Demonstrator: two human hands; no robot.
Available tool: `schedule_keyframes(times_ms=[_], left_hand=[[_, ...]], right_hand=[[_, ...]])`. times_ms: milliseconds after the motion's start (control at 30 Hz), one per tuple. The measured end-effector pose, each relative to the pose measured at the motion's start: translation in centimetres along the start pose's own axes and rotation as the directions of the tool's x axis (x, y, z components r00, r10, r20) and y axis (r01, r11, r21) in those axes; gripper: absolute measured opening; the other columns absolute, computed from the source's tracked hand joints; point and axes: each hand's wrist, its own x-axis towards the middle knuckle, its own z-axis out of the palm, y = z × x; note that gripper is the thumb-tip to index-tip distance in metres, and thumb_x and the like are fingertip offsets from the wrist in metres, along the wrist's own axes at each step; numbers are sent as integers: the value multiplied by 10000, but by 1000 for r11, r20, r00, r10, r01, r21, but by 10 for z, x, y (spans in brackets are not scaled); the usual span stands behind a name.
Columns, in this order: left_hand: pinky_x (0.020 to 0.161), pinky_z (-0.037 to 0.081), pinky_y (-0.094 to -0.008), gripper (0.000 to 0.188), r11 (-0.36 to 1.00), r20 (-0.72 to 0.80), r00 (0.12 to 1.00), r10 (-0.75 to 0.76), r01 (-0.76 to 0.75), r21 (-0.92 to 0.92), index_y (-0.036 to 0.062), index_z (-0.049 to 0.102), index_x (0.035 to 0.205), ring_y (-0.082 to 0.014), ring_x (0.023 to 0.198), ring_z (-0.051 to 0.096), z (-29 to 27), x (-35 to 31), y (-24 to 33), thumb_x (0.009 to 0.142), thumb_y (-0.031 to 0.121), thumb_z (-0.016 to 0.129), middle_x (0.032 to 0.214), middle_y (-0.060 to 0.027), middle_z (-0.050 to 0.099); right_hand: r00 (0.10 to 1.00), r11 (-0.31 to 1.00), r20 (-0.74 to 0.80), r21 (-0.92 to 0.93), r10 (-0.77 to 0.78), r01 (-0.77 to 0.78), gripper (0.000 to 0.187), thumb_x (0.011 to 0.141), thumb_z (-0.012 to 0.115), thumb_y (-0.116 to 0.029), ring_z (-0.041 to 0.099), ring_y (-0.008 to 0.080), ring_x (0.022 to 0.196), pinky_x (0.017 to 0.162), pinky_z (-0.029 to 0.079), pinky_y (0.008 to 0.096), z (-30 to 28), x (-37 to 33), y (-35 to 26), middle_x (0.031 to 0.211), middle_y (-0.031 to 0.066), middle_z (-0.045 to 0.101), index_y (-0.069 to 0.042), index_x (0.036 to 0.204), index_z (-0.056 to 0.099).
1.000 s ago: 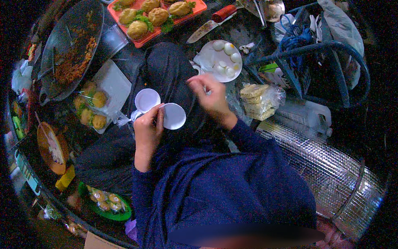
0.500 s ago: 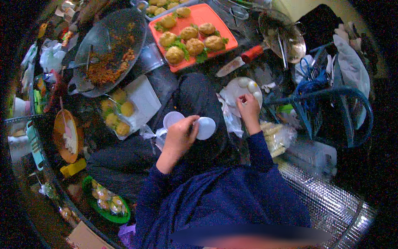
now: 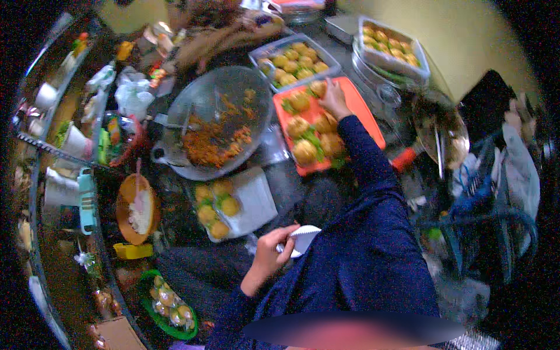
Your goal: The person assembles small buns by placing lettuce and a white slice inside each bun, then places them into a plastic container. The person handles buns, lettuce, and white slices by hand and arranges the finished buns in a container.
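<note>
My left hand point(image 3: 272, 256) pinches a white pleated paper cup point(image 3: 305, 238), tilted on its side close to my body. My right arm stretches forward over an orange tray point(image 3: 363, 119), with the right hand point(image 3: 335, 100) at its far side. Its fingers close about a small golden-brown filled bun point(image 3: 317, 88). Several more such buns, among them a near one point(image 3: 304, 153), lie on the tray with green lettuce leaves. My right sleeve hides part of the tray and what lies to its right.
Left of the tray stands a large wok point(image 3: 175, 157) with orange-brown filling. Clear tubs of buns point(image 3: 335, 65) point(image 3: 421, 71) stand behind. Nearer lie a white tray point(image 3: 256, 201) with buns, a rice bowl point(image 3: 153, 227) and a green basket point(image 3: 186, 333). A blue rack point(image 3: 516, 256) is right.
My right hand has left the plate of eggs and reached forward to a bun on the orange tray. The left hand keeps the paper cup, now tilted. The whole view has shifted.
</note>
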Motion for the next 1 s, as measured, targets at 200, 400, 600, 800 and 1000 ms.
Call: schedule_keyframes(times_ms=[200,400,600,800,1000], left_hand=[[659,501,-235,225,871,-119,883,-454,411,-270,13,666,1071,-89,737,624,-37,-5,-23,875,101,600,877,-44,688],[747,458,-212,112,780,-8,878,-479,421,-464,41,542,976,-71,840,561,-42,-11,-42,881,51,600,925,-2,608],[759,451,-220,188,570,14,847,-531,369,-734,82,429,1079,-96,853,542,-30,-14,-40,902,26,459,941,-1,526],[833,511,-370,497,569,108,871,-480,403,-717,95,344,1342,-203,1023,561,-39,-10,-35,869,147,491,1176,-96,503],[904,496,-487,477,246,120,916,-382,226,-943,85,315,1356,-287,1150,529,-47,-20,-9,928,220,477,1262,-121,467]], right_hand=[[998,1000,56,5,-20,20,383,875,492,-255,523,460,1022,869,443,553,60,40,21,1128,257,501,-58,1204,499],[978,987,150,-96,143,-129,633,615,807,-203,564,370,1012,851,488,453,50,40,27,1111,171,534,-130,1178,527],[972,950,109,216,208,-227,630,633,797,-237,618,263,1017,865,498,362,-13,10,3,1118,153,619,-85,1189,541],[877,538,357,831,-323,-140,542,766,735,-86,570,162,1063,931,460,306,-132,-81,-102,1161,41,576,-45,1251,495],[640,522,400,853,-656,2,609,720,739,-37,517,161,1161,988,426,318,-210,-174,-222,1224,41,541,-55,1274,488]])
